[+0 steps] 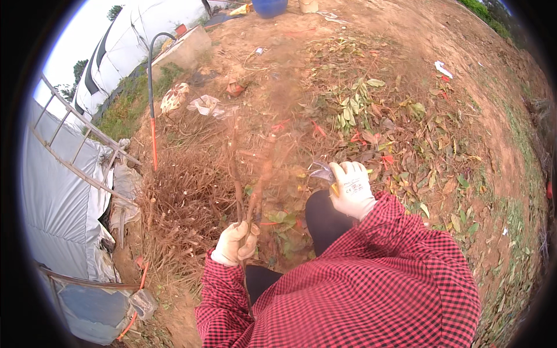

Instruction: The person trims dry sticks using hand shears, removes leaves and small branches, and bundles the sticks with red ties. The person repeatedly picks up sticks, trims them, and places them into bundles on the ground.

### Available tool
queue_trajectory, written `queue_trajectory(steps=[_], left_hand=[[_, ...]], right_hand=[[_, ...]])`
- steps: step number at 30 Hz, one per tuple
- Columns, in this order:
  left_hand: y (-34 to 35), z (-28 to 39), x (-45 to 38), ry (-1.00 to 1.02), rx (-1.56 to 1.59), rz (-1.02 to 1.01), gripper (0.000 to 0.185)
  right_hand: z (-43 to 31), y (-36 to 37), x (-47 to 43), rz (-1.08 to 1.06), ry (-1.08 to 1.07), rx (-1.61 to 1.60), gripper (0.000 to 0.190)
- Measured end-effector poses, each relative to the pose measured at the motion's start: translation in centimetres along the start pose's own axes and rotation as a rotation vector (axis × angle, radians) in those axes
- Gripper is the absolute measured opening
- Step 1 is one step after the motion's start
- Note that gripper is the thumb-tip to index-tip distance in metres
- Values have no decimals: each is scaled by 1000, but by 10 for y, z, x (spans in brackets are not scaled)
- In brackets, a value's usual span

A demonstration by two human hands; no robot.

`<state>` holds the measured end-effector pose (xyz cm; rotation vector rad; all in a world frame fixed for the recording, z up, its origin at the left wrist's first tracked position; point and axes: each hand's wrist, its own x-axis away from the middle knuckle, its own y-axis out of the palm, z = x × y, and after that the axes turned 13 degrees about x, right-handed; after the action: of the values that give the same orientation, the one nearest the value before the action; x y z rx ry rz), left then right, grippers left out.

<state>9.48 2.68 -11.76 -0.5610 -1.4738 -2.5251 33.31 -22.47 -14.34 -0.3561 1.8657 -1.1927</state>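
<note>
My left hand [231,244], in a pale work glove, grips a forked woody plant stem [238,191] in front of my left knee. The stem's brown branches rise away from me and blur at the far end, so I cannot tell whether those are roots or twigs. In my gloved right hand [354,191] is a pair of pruning shears [322,172], held above my right knee. Its metal blades point left, apart from the stem. A dense heap of thin brown cut stems or roots [182,209] lies beyond my left hand.
Dry leaves and red ribbon scraps [387,161] litter the soil ahead and right. A wooden ladder [82,126] leans by white sheeting [65,195] on the left. Near it stand a bent black pipe [151,82] and a concrete block [187,50]. A blue tub [270,6] is farther off.
</note>
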Motion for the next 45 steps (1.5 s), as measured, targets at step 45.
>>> queue_trajectory(steps=[45], left_hand=[[-191,113,187,1341,-1734,1468,57]], right_hand=[[-120,68,22,-783,934,-1153,31]])
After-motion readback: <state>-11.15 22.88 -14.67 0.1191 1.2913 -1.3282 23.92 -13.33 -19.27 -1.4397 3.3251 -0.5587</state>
